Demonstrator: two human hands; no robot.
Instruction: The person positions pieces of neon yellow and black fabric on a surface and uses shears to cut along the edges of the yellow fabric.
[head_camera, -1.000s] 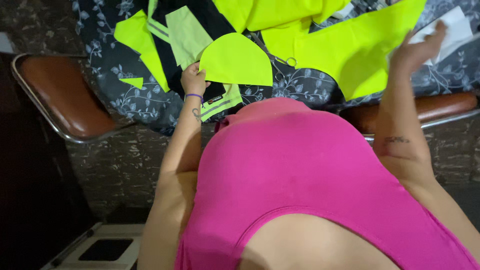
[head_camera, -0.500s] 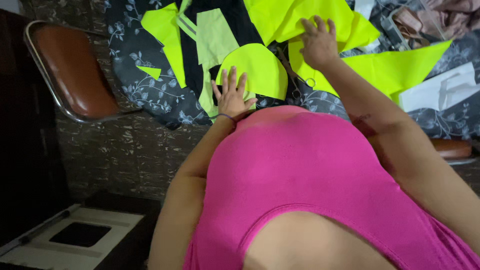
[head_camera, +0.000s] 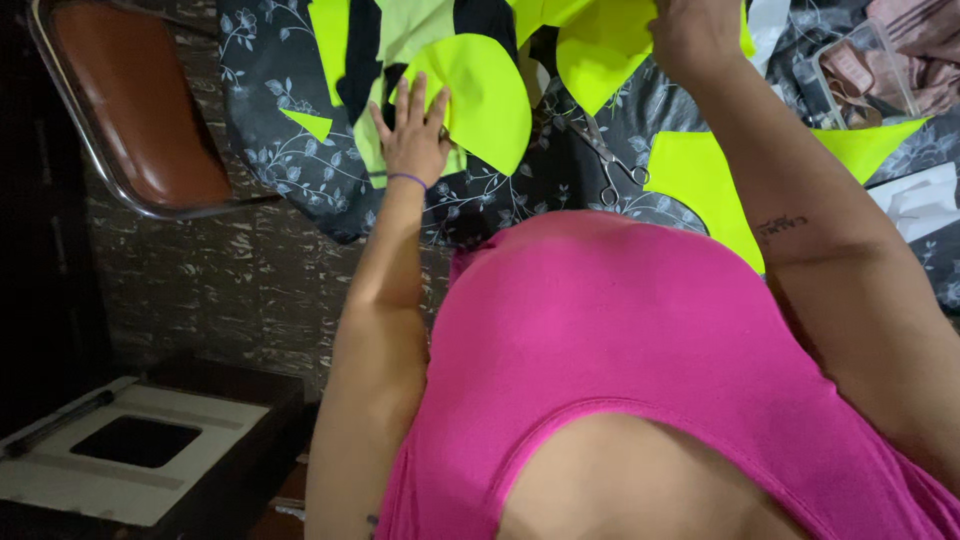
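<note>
Head view: my left hand (head_camera: 412, 135) lies flat, fingers spread, on a rounded neon-yellow fabric piece (head_camera: 490, 100). My right hand (head_camera: 690, 30) grasps another yellow piece (head_camera: 600, 55). Scissors (head_camera: 612, 165) lie between the hands.

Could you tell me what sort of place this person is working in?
Probably a home sewing or garment-cutting spot. Cut neon-yellow fabric pieces lie on a dark floral cloth covering the work surface, scissors rest among them, and the left hand presses one piece flat. A brown chair stands alongside.
</note>
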